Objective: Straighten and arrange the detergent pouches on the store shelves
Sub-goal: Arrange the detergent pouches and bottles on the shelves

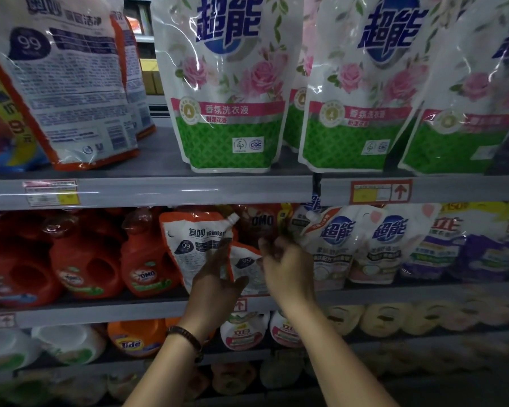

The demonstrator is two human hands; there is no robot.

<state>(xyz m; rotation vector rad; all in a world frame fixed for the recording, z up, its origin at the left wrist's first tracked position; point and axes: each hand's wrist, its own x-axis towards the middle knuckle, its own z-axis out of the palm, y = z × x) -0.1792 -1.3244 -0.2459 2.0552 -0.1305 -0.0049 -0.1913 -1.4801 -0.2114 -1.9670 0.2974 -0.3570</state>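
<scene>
On the middle shelf (100, 312) an orange-and-white detergent pouch (188, 242) stands tilted, spout at its upper right. A second, lower pouch of the same kind (246, 265) leans just right of it. My left hand (215, 279) lies flat against the front of the first pouch, fingers spread, thumb out toward the second one. My right hand (288, 265) is just right of the second pouch, fingers loosely curled toward a dark red OMO pouch (262, 223) behind; nothing is visibly gripped. White-and-blue pouches (334, 245) stand to the right.
The top shelf (188, 189) carries rose-printed pouches (227, 113) and leaning orange-and-white pouches (71, 83). Red OMO bottles (86, 268) fill the middle shelf's left, purple pouches (482, 251) its right. Below are a Tide bottle (133, 339) and more pouches.
</scene>
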